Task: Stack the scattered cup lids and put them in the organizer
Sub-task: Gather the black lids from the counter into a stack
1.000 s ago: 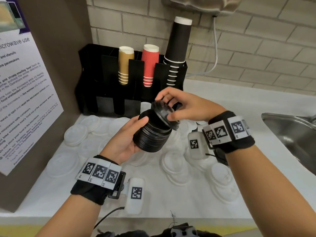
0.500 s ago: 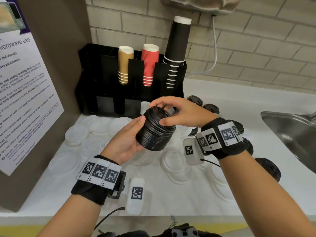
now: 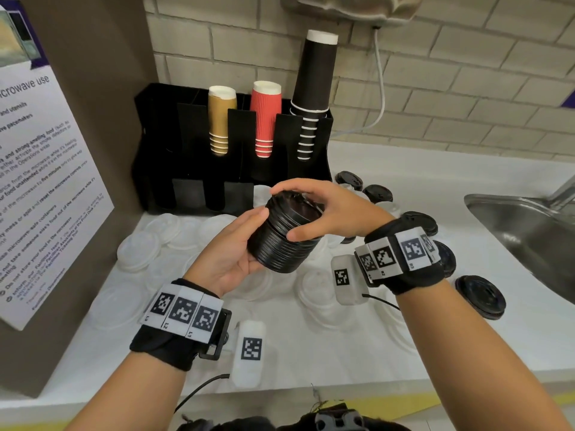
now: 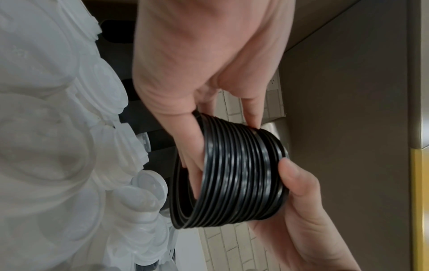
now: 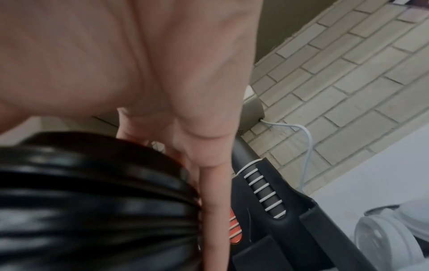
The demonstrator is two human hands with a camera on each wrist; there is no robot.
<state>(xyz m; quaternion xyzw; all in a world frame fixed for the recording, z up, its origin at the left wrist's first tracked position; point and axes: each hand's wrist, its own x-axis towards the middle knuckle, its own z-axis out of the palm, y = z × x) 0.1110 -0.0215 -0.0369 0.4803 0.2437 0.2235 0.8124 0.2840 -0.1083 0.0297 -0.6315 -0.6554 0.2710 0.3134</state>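
Note:
A tall stack of black cup lids [image 3: 284, 244] is held above the counter, tilted slightly right. My left hand [image 3: 249, 241] grips it from the left and below, thumb on its upper edge. My right hand [image 3: 289, 213] curls over the top lid, with the thumb pressed on the stack's near side. The left wrist view shows the ribbed stack [image 4: 234, 179] between both hands; the right wrist view shows it [image 5: 92, 192] blurred under my fingers. The black organizer [image 3: 186, 135] stands behind at the wall. Several loose black lids [image 3: 480, 297] lie on the counter to the right.
Many clear white lids [image 3: 137, 250] are scattered over the white counter [image 3: 311, 353] below my hands. The organizer holds gold cups [image 3: 221, 119], red cups [image 3: 265, 119] and black cups [image 3: 314, 88]. A steel sink [image 3: 529, 237] is at right, a brown panel with a notice [image 3: 40, 181] at left.
The lid that my right hand held tilted at the top now sits flat on the stack. My right hand has come down over it. The stack has barely moved.

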